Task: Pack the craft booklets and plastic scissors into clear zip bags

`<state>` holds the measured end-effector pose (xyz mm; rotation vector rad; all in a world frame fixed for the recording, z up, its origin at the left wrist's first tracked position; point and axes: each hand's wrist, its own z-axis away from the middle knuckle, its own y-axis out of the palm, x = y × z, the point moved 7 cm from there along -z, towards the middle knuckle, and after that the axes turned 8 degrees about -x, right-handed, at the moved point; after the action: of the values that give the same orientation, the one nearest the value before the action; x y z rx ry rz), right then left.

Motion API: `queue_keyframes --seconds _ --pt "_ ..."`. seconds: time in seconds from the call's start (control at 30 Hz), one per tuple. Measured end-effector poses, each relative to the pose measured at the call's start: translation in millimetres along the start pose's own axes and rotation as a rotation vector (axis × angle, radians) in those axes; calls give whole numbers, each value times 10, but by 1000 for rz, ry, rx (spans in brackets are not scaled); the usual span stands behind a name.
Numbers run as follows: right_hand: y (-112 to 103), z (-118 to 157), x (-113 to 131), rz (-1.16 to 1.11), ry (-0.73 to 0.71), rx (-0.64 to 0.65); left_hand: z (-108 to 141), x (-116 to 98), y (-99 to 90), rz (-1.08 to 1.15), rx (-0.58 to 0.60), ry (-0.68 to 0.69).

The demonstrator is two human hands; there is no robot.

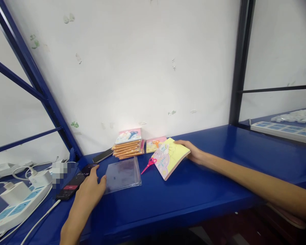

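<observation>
My left hand (89, 191) rests on the blue table (168, 204) with its fingertips at the edge of an empty clear plastic disc case (122, 175), and it holds nothing. My right hand (190, 152) grips the edge of a yellow and pink illustrated booklet (169, 158), which lies tilted on the tabletop. Beside the booklet's left edge lie small red scissors (149, 165). Behind them stands a stack of several disc cases (129, 144) with orange spines, and a single pink-and-yellow case (155, 144) lies to its right.
A black smartphone (71, 183) showing a timer lies by my left hand, and another phone (102, 155) lies against the wall. At the left are a white power strip (17, 207) with plugged-in chargers and cables. Blue steel frame posts (38, 81) flank the white wall.
</observation>
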<state>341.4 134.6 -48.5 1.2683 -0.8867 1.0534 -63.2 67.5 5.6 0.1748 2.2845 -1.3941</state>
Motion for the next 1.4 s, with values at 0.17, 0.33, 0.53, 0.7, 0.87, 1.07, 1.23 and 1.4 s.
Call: queue_keyframes --seconds 0.17,0.33,0.53,0.7,0.87,1.07,1.23,1.4 --pt "-108 4 177 -100 -112 -65 173 -360 -115 -19 -98 116" --pt "40 107 179 -172 -61 40 672 -989 357 602 495 99" --pt "379 239 -85 48 18 240 1130 -1403 653 977 825 32" --pt "459 218 -167 300 -139 353 1046 -1370 565 972 715 40" --pt "380 151 -112 330 -170 310 912 -1253 425 978 623 6" --pt "71 16 225 324 -185 192 785 -1091 314 982 561 -49" --pt "-451 -144 629 434 -265 -18 825 -1126 411 912 634 -38" --pt "-1055 -320 846 633 -272 -294 896 -1179 620 815 699 -25"
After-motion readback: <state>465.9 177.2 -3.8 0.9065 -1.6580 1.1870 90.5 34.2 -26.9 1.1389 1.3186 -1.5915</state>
